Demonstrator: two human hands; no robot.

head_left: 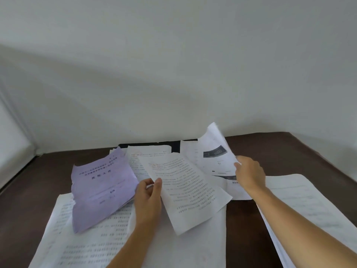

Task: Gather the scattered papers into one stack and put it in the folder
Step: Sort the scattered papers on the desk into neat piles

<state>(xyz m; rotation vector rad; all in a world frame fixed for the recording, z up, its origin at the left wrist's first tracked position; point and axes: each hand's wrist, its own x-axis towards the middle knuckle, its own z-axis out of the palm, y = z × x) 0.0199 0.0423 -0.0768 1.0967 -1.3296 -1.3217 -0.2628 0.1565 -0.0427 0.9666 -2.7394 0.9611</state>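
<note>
Dark brown wooden desk [301,151] set against a pale wall, strewn with loose papers. Left hand [148,198] pinches the near-left edge of a white text page [185,188], thumb on top, lifting it slightly. Right hand [249,174] grips the edge of a printed sheet with dark graphics [214,151], which stands curled up off the desk. A lilac cover booklet [100,188] lies left of the left hand, overlapping large white sheets [92,244] near the front edge. Another white stack [313,209] lies under the right forearm. A black folder [173,146] sits flat at the back, partly covered by pages
</note>
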